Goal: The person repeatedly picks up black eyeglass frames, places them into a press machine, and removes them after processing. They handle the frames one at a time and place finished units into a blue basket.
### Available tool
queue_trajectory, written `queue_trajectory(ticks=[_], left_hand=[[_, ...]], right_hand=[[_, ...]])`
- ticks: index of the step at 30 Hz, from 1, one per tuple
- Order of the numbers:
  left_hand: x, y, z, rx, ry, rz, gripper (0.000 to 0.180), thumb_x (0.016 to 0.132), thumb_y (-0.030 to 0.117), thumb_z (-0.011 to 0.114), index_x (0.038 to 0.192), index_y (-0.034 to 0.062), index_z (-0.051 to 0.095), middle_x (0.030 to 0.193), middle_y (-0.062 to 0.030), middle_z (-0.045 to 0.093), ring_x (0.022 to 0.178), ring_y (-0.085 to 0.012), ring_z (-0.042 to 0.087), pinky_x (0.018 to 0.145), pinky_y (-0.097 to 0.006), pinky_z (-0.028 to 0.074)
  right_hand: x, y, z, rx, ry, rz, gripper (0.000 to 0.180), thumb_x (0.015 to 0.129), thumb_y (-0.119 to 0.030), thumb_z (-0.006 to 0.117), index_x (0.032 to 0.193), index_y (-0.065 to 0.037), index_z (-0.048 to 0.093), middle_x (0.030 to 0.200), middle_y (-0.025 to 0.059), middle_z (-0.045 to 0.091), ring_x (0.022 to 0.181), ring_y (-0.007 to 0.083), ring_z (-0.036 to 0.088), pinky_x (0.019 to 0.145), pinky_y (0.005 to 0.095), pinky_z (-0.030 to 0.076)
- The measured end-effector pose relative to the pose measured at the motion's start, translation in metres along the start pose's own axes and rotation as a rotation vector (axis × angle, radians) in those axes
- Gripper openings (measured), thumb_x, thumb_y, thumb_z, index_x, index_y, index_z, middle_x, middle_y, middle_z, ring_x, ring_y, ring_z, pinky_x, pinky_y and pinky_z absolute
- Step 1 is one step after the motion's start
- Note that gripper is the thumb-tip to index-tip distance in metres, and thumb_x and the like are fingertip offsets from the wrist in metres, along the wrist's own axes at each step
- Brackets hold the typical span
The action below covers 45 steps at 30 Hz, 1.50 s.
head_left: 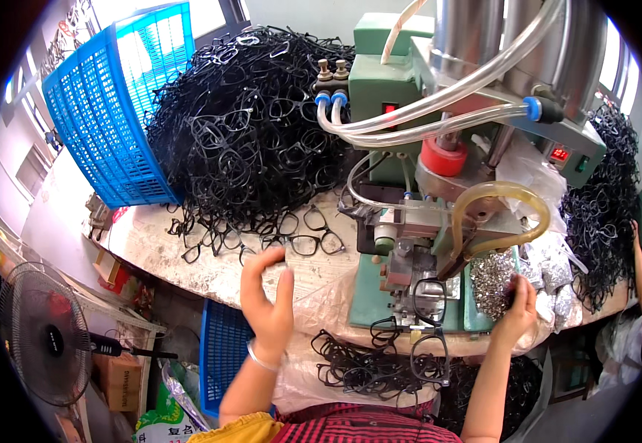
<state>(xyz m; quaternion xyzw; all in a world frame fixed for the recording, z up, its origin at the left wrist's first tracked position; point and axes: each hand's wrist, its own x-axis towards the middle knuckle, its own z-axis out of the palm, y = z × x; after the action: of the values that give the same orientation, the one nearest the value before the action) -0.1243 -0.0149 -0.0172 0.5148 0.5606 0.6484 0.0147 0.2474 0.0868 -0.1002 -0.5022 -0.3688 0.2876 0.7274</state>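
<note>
My left hand [268,306] is raised over the table, thumb and fingers apart in a curve with nothing seen between them. Just beyond its fingertips lie loose black eyeglass frames [305,244]. At the green press [402,258], one eyeglass frame [445,347] hangs from the fixture, its lower rim toward me. My right hand [519,314] is at the right edge of a heap of tiny silvery metal parts [491,284], its fingers pinched together. Whatever sits in that pinch is too small to name. More black frames [361,369] lie in front of the press, near my lap.
A large mound of black frames [254,133] spills from a tipped blue basket [107,111]. Clear hoses [439,122] loop across the press. Another blue basket [221,354] stands below the table edge, near a fan [52,336]. At far right, another person's arm [641,269] reaches toward more frames [601,221].
</note>
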Motion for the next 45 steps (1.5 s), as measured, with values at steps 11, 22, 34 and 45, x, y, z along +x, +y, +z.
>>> queue_trajectory(ticks=[11, 22, 34, 45], left_hand=[[0.053, -0.161, 0.046, 0.487, -0.737, 0.151, 0.023, 0.068, 0.003, 0.064, 0.091, 0.0052, 0.061, 0.112, -0.0162, 0.060, 0.109, -0.0374, 0.052, 0.103, -0.049, 0.036], [0.017, -0.085, 0.038, -0.432, -0.146, -0.279, 0.013, 0.102, 0.009, 0.051, 0.112, 0.0010, 0.053, 0.097, -0.0020, 0.055, 0.078, -0.0070, 0.052, 0.069, -0.022, 0.049], [-0.032, -0.061, 0.027, -0.513, -0.080, -0.518, 0.009, 0.098, 0.006, 0.058, 0.105, 0.0002, 0.060, 0.096, -0.0097, 0.066, 0.083, -0.0163, 0.065, 0.077, -0.029, 0.054], [0.047, 0.071, 0.066, -0.516, -0.281, 0.232, 0.008, 0.096, 0.005, 0.058, 0.098, 0.0007, 0.052, 0.098, -0.0169, 0.065, 0.091, -0.0241, 0.063, 0.083, -0.038, 0.054]], right_hand=[[-0.004, -0.023, 0.012, -0.336, -0.161, -0.098, 0.008, 0.087, -0.001, 0.068, 0.094, 0.002, 0.068, 0.082, 0.0007, 0.064, 0.078, 0.0092, 0.057, 0.074, 0.0234, 0.045], [-0.047, -0.077, -0.013, -0.405, -0.326, -0.226, 0.014, 0.076, 0.009, 0.069, 0.088, 0.002, 0.067, 0.089, 0.0072, 0.068, 0.086, 0.0172, 0.064, 0.081, 0.0287, 0.049], [-0.049, -0.084, 0.086, -0.029, -0.457, 0.001, 0.033, 0.079, -0.002, 0.075, 0.109, 0.001, 0.061, 0.091, 0.0066, 0.068, 0.084, 0.0106, 0.063, 0.077, 0.0258, 0.049], [-0.061, -0.099, 0.099, 0.222, -0.567, 0.127, 0.050, 0.079, 0.003, 0.071, 0.125, 0.004, 0.051, 0.110, 0.0077, 0.065, 0.096, 0.0104, 0.062, 0.091, 0.0267, 0.046]])
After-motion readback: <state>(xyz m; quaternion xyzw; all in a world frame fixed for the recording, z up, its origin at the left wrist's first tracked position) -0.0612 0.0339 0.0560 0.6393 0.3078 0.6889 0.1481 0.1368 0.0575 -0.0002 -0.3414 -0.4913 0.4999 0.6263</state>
